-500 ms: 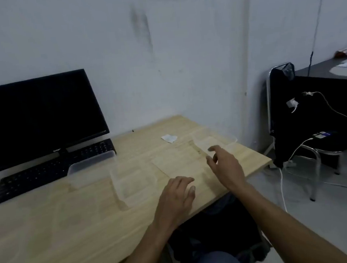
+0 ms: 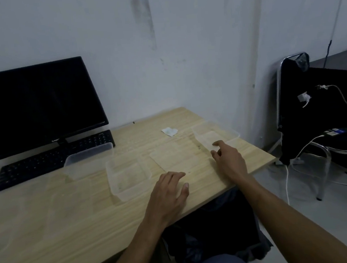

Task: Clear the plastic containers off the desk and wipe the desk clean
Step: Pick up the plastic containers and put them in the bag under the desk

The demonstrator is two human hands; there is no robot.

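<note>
Three clear plastic containers stand on the wooden desk [image 2: 51,236]. One container [image 2: 128,178] sits near the front middle, another container [image 2: 88,163] stands against the keyboard, and a third container [image 2: 216,136] is at the right end. A flat clear lid [image 2: 177,158] lies between the front and right ones. My left hand [image 2: 169,192] hovers with relaxed fingers just right of the front container. My right hand [image 2: 228,160] reaches toward the near edge of the right container, fingers loose, holding nothing. A crumpled white tissue [image 2: 169,131] lies near the wall.
A black monitor [image 2: 36,105] and black keyboard [image 2: 51,158] fill the desk's back left. To the right, beyond the desk's edge, stands a metal-framed chair [image 2: 296,108] draped in black cloth with white cables [image 2: 286,176], beside a dark desk [image 2: 334,62].
My right hand has edged slightly forward toward the right container. My left hand stays in about the same spot.
</note>
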